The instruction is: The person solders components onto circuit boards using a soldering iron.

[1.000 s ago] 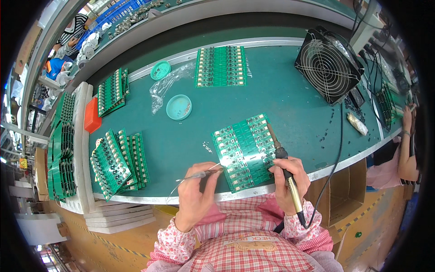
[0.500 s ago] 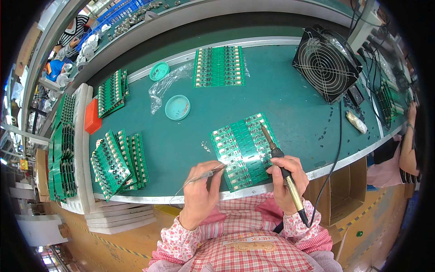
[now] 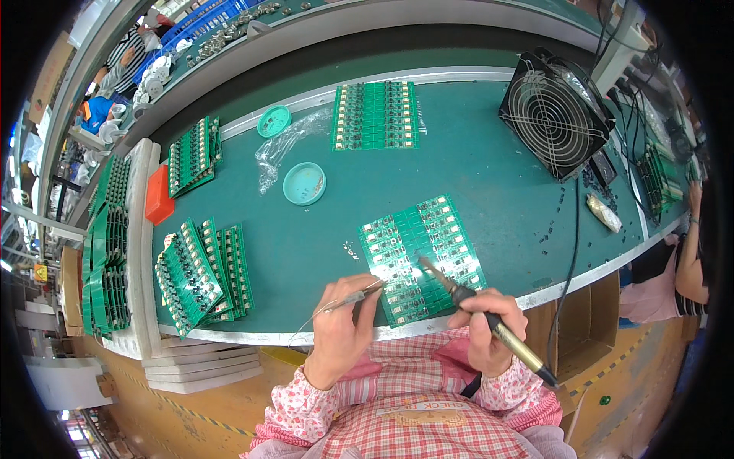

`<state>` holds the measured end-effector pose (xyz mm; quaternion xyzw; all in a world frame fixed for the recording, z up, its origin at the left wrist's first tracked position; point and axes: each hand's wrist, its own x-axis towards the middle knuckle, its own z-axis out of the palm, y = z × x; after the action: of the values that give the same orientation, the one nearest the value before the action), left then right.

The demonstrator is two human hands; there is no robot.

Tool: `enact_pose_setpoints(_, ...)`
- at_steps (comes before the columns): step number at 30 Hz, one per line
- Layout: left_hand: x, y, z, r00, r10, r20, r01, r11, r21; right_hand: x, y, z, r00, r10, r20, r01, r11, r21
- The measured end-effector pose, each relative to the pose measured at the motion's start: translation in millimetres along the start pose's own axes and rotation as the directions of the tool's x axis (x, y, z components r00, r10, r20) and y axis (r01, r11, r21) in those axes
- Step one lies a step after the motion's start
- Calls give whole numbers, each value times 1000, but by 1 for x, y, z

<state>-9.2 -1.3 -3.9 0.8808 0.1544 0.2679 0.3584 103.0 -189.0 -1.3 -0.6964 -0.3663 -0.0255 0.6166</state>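
2 hands, 2 tools and 1 circuit board panel at a green bench

the left hand [image 3: 340, 325] is closed, thumb and fingers pinching 1 slim grey tool [image 3: 352, 298] from whose rear a thin wire trails; the tool's tip points at the left side of the panel. the right hand [image 3: 493, 325] is wrapped around 1 soldering iron [image 3: 518, 349] with a black grip and gold handle; its tip lies over the middle of the panel, and whether the 2 meet cannot be told. the circuit board panel [image 3: 409, 268] lies flat and askew on the green bench [image 3: 459, 164], near the front edge; 2 bands of pale components run along its sides. just left of it are tiny pale parts [image 3: 350, 250], too small to count.

beyond, 2 round turquoise dishes [image 3: 297, 186] stand beside 1 crumpled clear film [image 3: 279, 145]. 1 rear panel [image 3: 375, 115] lies at the back. to the left are 2 piles of boards: the front pile [image 3: 191, 279] shows at least 3, the rear pile [image 3: 189, 157] at least 2, with 1 orange-red box [image 3: 159, 200] between. farther left, a row of stacked boards [image 3: 107, 252] is too dense to count. to the right stand 1 black fan [image 3: 556, 118] and 1 pale wrapped item [image 3: 604, 213], with many small black parts [image 3: 596, 183] nearby. at the right edge, 1 co-worker's arm [image 3: 692, 252] shows.
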Motion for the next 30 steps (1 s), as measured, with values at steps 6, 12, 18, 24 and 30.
enact_pose_setpoints(6, 1, 2, -2, 1000, 18, 16, -18, 1000, 11, 0, -4, 5, 982, -186, 27, 171, 942, 290)
enact_pose_setpoints(12, 1, 1, -2, 999, 31, 12, -32, 999, 16, 1, -4, 4, 978, -189, 90, 159, 952, 262)
enact_pose_setpoints(18, 2, 3, -3, 999, 26, 22, -26, 999, 23, 2, -4, 5, 975, -196, 101, 164, 951, 261)
enact_pose_setpoints(24, 1, 2, -3, 1000, 22, 22, -23, 1000, 19, 2, -3, 11, 979, -198, 50, 177, 943, 281)
enact_pose_setpoints(30, 1, 2, -3, 1000, 19, 16, -19, 1000, 5, -1, 0, 6, 993, -71, 90, 55, 984, 169)
